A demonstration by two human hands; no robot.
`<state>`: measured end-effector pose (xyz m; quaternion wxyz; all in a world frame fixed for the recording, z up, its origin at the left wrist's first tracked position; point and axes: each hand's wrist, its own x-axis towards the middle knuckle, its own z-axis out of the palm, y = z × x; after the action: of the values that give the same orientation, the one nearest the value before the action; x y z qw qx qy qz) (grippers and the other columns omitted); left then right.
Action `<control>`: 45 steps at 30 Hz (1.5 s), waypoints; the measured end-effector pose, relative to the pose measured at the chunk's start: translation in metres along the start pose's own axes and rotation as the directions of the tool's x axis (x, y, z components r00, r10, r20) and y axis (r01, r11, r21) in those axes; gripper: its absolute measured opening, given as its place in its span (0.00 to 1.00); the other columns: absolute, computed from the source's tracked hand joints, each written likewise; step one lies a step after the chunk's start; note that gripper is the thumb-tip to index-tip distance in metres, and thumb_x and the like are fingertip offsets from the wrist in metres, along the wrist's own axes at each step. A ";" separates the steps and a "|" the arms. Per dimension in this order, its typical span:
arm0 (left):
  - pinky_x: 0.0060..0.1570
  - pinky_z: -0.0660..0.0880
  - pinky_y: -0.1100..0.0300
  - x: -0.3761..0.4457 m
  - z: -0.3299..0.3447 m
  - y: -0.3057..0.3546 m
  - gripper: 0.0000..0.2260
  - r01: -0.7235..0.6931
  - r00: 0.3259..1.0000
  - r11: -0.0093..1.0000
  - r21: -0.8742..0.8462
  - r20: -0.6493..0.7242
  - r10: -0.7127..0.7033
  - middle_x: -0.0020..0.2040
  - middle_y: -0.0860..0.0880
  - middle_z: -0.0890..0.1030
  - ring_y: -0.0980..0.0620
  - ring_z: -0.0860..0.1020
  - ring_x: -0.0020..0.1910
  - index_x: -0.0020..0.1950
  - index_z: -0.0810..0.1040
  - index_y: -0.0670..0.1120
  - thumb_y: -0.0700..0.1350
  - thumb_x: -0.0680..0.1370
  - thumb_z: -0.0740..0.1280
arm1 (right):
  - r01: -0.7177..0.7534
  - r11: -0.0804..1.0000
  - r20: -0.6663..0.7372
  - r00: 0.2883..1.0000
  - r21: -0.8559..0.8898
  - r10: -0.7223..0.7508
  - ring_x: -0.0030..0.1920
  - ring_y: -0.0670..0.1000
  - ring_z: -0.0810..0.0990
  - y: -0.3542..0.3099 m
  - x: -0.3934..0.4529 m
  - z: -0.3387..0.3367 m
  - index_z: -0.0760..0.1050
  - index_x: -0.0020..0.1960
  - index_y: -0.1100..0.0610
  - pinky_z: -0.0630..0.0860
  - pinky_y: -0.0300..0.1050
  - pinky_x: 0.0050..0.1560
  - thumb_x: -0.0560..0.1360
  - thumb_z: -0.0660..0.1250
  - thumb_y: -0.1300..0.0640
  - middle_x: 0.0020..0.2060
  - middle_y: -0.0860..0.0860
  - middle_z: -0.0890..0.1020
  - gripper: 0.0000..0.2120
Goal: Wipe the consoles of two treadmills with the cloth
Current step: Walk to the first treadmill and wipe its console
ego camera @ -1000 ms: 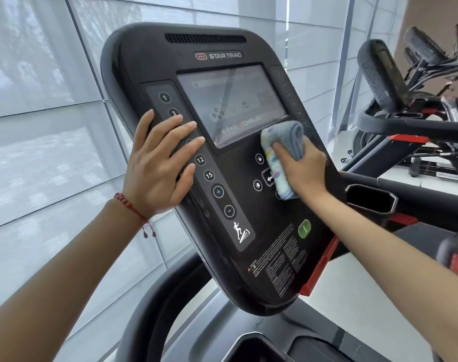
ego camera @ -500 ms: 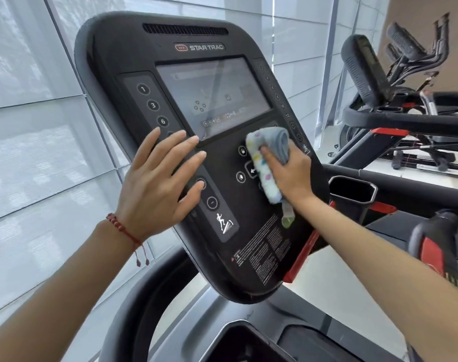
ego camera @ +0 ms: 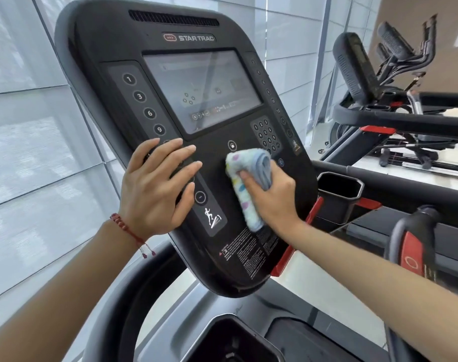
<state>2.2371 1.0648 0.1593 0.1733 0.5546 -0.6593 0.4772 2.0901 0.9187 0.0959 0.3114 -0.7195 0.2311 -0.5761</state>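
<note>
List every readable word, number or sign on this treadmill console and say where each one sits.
"STAR TRAC": top of the console, above the screen.
"1", "3", "6", "9": round buttons down the left strip.
"12": right strip.
Keypad digits, screen content, warning label: too small or blurred.

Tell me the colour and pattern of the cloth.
Head view: the cloth is white with pastel spots, light blue inside.

The console [ego camera: 175, 142] is standing in front of the window [ego camera: 26, 126]. The left hand [ego camera: 157, 186] is lying on its left button strip, below the screen [ego camera: 199, 90] — the right hand [ego camera: 272, 199] is holding the cloth [ego camera: 245, 184] against the panel just beside it. A second treadmill [ego camera: 379, 105] is sitting to the right, behind.
</note>
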 end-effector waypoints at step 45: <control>0.67 0.60 0.43 0.034 -0.013 -0.068 0.16 0.036 0.997 0.998 0.050 -0.064 -0.033 0.57 0.41 0.80 0.41 0.75 0.59 0.52 0.83 0.40 0.46 0.77 0.58 | -0.633 0.774 -0.295 0.745 -0.027 0.598 0.63 0.61 0.74 0.028 0.168 -0.006 0.69 0.63 0.65 0.70 0.49 0.59 0.77 0.62 0.46 0.63 0.61 0.75 0.25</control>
<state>2.2835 1.0609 0.2205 0.1879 0.5548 -0.6313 0.5082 2.1240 0.7814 0.1917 0.4040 -0.5352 0.5314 -0.5176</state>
